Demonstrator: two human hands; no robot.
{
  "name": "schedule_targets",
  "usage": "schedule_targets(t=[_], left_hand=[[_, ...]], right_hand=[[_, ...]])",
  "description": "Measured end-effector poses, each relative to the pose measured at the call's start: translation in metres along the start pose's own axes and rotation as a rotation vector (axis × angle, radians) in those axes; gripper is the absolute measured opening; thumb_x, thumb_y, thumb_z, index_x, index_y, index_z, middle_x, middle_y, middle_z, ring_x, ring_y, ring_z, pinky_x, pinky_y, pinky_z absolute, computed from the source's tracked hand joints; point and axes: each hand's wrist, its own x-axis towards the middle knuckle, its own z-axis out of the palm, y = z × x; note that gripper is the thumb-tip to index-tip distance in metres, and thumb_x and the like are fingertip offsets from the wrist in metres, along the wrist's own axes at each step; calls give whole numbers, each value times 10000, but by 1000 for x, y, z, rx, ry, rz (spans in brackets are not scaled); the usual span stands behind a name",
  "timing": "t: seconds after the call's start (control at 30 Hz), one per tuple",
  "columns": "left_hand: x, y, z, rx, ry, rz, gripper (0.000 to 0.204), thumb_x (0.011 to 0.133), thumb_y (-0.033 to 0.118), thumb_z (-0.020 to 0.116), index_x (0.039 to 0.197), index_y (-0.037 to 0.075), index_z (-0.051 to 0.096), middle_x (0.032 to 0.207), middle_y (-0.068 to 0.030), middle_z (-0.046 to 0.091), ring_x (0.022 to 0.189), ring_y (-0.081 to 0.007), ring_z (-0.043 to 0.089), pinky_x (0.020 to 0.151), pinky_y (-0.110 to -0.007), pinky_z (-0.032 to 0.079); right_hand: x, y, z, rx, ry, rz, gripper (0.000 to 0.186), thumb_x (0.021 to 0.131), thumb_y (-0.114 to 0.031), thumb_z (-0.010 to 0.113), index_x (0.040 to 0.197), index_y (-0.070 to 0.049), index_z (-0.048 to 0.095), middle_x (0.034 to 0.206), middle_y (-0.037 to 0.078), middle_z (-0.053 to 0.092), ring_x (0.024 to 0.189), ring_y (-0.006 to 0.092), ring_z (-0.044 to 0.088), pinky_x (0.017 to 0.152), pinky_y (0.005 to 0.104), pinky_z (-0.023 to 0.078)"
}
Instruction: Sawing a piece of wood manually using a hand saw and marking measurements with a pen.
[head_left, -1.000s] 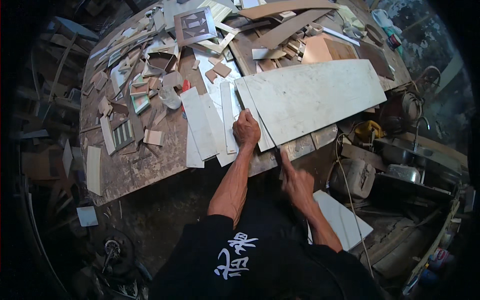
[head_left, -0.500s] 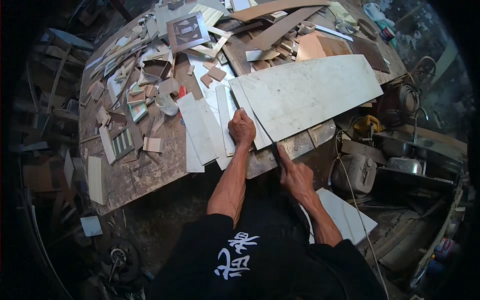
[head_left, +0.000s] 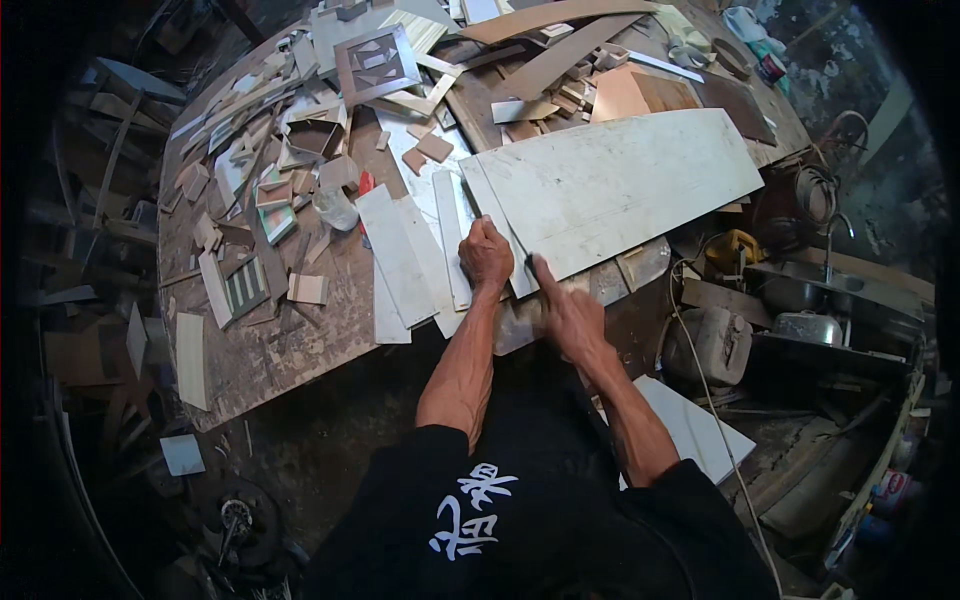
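A large pale board [head_left: 630,190] lies across the near edge of the workbench, its far edge curved and its face scuffed. Closed into a fist, my left hand [head_left: 487,257] grips the board's left edge, beside a narrow strip [head_left: 490,195] marked off by a thin dark line. My right hand [head_left: 575,318] is closed round a handsaw, its index finger stretched along the tool. Only a slim dark piece of the saw [head_left: 530,261] shows, seen nearly edge-on at that line; the handle is hidden by my hand. Loose pale strips [head_left: 395,255] lie left of my left hand.
Wood offcuts [head_left: 235,165], a small frame [head_left: 376,62] and a clear jar [head_left: 335,207] crowd the workbench [head_left: 300,350]. Right of it stand a dirty jerrycan [head_left: 712,345] and a metal sink [head_left: 808,328]. A cable [head_left: 690,350] hangs there. Another white board [head_left: 690,430] lies lower down.
My right hand has moved forward and slightly left, bringing the saw further along the dark line. My left hand and the board have hardly shifted.
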Motion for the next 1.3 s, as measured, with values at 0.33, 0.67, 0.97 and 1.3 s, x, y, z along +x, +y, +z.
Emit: schedule_targets(t=[0.33, 0.67, 0.97, 1.3], left_hand=[[6, -6, 0, 15, 35, -14, 310, 918, 234, 452, 705, 23, 532, 611, -235, 562, 598, -454, 548, 546, -537, 390], [7, -6, -6, -6, 30, -72, 332, 920, 248, 446, 707, 15, 547, 645, -245, 574, 620, -459, 552, 553, -539, 392], [5, -5, -4, 7, 8, -56, 310, 911, 224, 449, 703, 15, 543, 646, -230, 579, 633, -443, 561, 567, -529, 396], [5, -5, 0, -5, 23, -12, 327, 916, 229, 443, 686, 13, 525, 635, -245, 559, 616, -455, 544, 556, -529, 388]], right_hand=[[-12, -4, -10, 38, -80, 22, 634, 821, -108, 482, 1418, -215, 301, 603, 215, 573, 542, 392, 571, 508, 500, 429], [-38, -9, -12, 18, -118, 39, 645, 820, -87, 475, 1427, -177, 275, 608, 215, 574, 528, 376, 566, 483, 472, 424], [-32, -3, -15, 48, -99, 96, 579, 845, -137, 500, 1393, -244, 347, 609, 229, 562, 543, 411, 554, 511, 488, 418], [-46, -1, -21, -19, -139, 61, 641, 828, -136, 508, 1422, -216, 283, 633, 227, 579, 563, 398, 572, 514, 472, 428]])
